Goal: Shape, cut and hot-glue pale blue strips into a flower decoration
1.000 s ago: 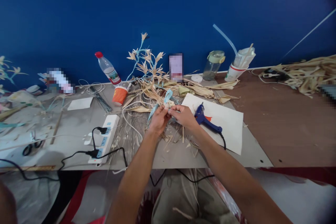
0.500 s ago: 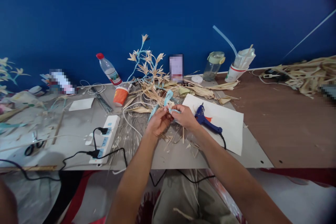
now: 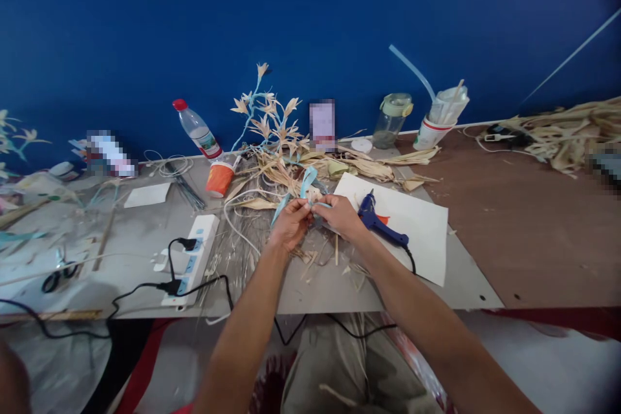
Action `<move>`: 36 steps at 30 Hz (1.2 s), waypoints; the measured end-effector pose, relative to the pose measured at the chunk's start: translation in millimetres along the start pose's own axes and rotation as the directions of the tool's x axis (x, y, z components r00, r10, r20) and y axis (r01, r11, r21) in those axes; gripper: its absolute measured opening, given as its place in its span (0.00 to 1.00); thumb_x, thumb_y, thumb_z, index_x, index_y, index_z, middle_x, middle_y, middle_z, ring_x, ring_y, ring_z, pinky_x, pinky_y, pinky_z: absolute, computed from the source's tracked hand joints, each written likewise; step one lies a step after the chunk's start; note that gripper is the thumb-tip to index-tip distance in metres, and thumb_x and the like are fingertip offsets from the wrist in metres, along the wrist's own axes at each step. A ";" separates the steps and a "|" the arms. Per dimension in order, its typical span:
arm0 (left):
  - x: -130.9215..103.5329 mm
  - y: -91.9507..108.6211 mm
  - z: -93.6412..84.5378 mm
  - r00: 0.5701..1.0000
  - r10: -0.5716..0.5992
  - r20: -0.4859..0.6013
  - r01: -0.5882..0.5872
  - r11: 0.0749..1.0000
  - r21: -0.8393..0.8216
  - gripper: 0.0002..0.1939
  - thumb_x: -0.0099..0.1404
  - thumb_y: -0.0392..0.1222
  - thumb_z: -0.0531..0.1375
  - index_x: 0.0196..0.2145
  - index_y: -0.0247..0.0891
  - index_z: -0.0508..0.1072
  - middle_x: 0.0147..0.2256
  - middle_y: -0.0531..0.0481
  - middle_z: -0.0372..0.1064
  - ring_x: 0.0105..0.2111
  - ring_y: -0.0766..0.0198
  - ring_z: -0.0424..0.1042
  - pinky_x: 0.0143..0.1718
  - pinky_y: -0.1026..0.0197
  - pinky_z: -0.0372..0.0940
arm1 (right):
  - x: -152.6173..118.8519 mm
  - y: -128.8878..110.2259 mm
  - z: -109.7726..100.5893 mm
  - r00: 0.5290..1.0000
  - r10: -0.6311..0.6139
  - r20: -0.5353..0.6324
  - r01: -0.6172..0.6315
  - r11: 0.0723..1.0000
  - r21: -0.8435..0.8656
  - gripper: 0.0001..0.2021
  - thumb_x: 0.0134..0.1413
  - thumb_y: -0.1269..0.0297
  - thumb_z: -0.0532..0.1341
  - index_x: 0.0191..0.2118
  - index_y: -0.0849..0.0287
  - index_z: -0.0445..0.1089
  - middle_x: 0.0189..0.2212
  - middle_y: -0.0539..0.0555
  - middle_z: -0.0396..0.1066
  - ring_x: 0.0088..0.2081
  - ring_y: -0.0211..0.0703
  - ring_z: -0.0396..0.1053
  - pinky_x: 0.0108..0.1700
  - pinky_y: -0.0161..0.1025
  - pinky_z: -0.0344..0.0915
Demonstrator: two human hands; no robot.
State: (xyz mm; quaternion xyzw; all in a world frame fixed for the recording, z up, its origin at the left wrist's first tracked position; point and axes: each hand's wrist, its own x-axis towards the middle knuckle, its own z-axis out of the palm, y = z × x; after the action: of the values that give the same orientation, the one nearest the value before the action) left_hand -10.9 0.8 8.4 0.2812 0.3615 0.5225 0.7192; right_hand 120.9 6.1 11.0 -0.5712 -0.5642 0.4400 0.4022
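My left hand (image 3: 292, 225) and my right hand (image 3: 341, 215) meet above the grey board, fingertips nearly touching. Both are closed in a pinch on a light blue ribbon (image 3: 309, 178), which loops up behind the fingers and hangs past the left hand. Whatever the ribbon goes around is hidden by my fingers. Just beyond stands a branch of pale husk flowers (image 3: 262, 123) with blue-wrapped stems. Dry corn husks (image 3: 359, 168) lie in a heap behind my hands. Right of my right hand a blue glue gun (image 3: 383, 223) rests on a white sheet (image 3: 427, 233).
A white power strip (image 3: 191, 262) with black cords is at left, near scissors (image 3: 59, 270). An orange paper cup (image 3: 220, 178) and a tilted bottle (image 3: 198, 129) stand behind. Farther right are a jar (image 3: 392, 121), a filled cup (image 3: 434, 132) and more husks (image 3: 567, 136).
The view has shifted slightly, moving most things a little left. My hands keep pinching the blue ribbon, with the fingertips drawn a bit closer together.
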 end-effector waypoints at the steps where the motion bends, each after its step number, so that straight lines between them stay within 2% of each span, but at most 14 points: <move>1: 0.4 -1.0 0.9 1.000 0.008 -0.005 -0.008 1.000 -0.017 0.14 0.44 0.36 0.69 0.27 0.33 0.69 0.22 0.55 0.66 0.21 0.74 0.63 0.25 0.68 0.58 | 0.2 0.4 0.3 1.000 -0.007 -0.008 0.007 1.000 -0.012 0.09 0.41 0.60 0.59 0.25 0.63 0.70 0.16 0.47 0.65 0.22 0.36 0.61 0.27 0.32 0.56; 6: -0.3 -2.6 7.7 1.000 0.015 0.014 -0.014 0.998 -0.064 0.13 0.45 0.34 0.69 0.27 0.32 0.69 0.23 0.54 0.66 0.22 0.73 0.63 0.28 0.68 0.59 | 0.1 -1.2 -0.1 0.998 -0.045 -0.050 0.043 0.998 -0.049 0.09 0.41 0.61 0.58 0.25 0.62 0.69 0.20 0.48 0.68 0.25 0.36 0.63 0.29 0.32 0.57; 12: -0.2 0.6 7.9 0.999 0.040 0.019 -0.039 0.998 -0.046 0.10 0.46 0.34 0.68 0.24 0.33 0.69 0.23 0.54 0.68 0.24 0.73 0.65 0.29 0.68 0.60 | -4.7 -11.1 -0.3 0.994 -0.104 -0.030 0.099 0.987 -0.124 0.07 0.43 0.64 0.58 0.25 0.62 0.69 0.24 0.50 0.70 0.28 0.37 0.64 0.34 0.33 0.58; 17: -0.4 2.8 2.6 0.998 -0.029 0.055 0.032 0.998 -0.053 0.10 0.47 0.35 0.67 0.26 0.33 0.70 0.24 0.52 0.69 0.25 0.70 0.66 0.31 0.66 0.61 | -8.1 -10.7 3.1 0.980 -0.198 -0.012 0.196 0.975 -0.108 0.05 0.45 0.67 0.57 0.26 0.61 0.69 0.24 0.49 0.70 0.28 0.36 0.64 0.33 0.32 0.58; 24: -1.4 5.0 -0.6 0.994 -0.074 0.086 0.075 0.997 -0.010 0.13 0.44 0.36 0.68 0.27 0.33 0.69 0.23 0.53 0.67 0.24 0.71 0.66 0.31 0.66 0.61 | -8.7 -9.0 4.6 0.973 -0.228 0.024 0.230 0.966 -0.116 0.06 0.46 0.68 0.56 0.27 0.62 0.70 0.23 0.49 0.71 0.27 0.36 0.65 0.32 0.32 0.59; 31: 6.1 -4.8 -1.9 0.998 0.051 -0.037 -0.047 0.994 0.097 0.15 0.42 0.38 0.69 0.25 0.34 0.67 0.22 0.55 0.66 0.22 0.72 0.63 0.27 0.67 0.56 | -9.5 -9.3 3.9 0.976 -0.217 -0.004 0.204 0.924 -0.322 0.06 0.48 0.69 0.57 0.32 0.61 0.72 0.29 0.54 0.74 0.32 0.41 0.69 0.36 0.34 0.59; 36: 10.2 -12.3 -4.8 0.974 0.212 -0.085 -0.190 0.958 0.215 0.14 0.42 0.39 0.68 0.25 0.35 0.67 0.22 0.57 0.64 0.23 0.72 0.62 0.28 0.67 0.55 | -8.4 -11.3 7.1 0.989 -0.145 -0.001 0.130 0.888 -0.442 0.06 0.51 0.68 0.57 0.32 0.60 0.72 0.31 0.55 0.75 0.33 0.42 0.70 0.36 0.34 0.59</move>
State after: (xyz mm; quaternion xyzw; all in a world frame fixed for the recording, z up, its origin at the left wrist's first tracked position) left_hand -6.0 7.1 -6.3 0.3607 0.4212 0.5671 0.6090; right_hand 111.1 -2.2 20.1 -0.6134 -0.6812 0.2616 0.3023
